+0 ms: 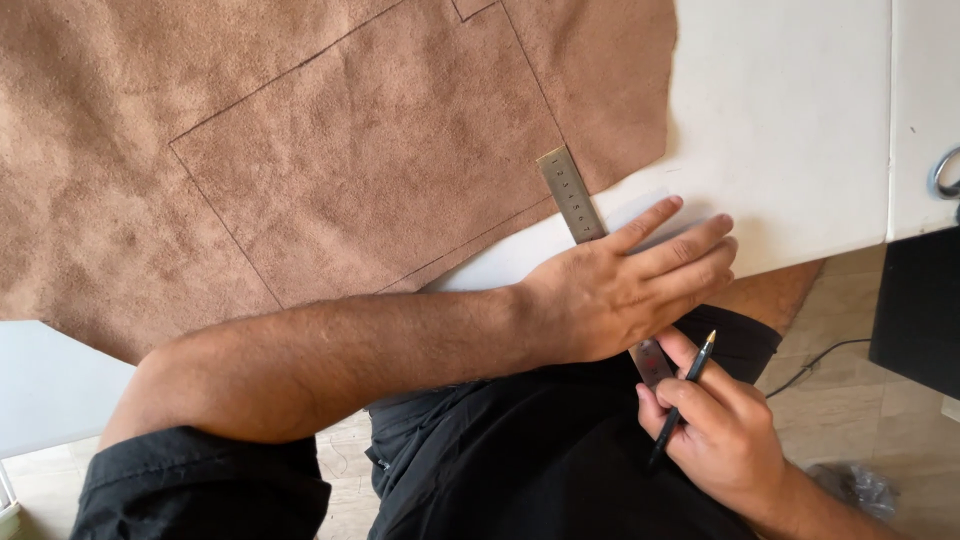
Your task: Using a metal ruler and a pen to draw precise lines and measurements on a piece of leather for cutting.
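On the white table (790, 120), far and left: brown suede hide (200, 150), spread flat, its near-right edge overhanging the table corner. Pen lines already drawn on it: a large four-sided outline complete, a smaller outline begun at the far edge; no cutting visible.
Left hand (625, 290): fingers extended, nearly flat, pressing down a steel ruler (572, 195) that runs from the hide across the table edge toward the near side.
Right hand (720, 430): closed around a black pen (682, 400), tip pointing far, thumb and fingers also steadying the ruler's near end.
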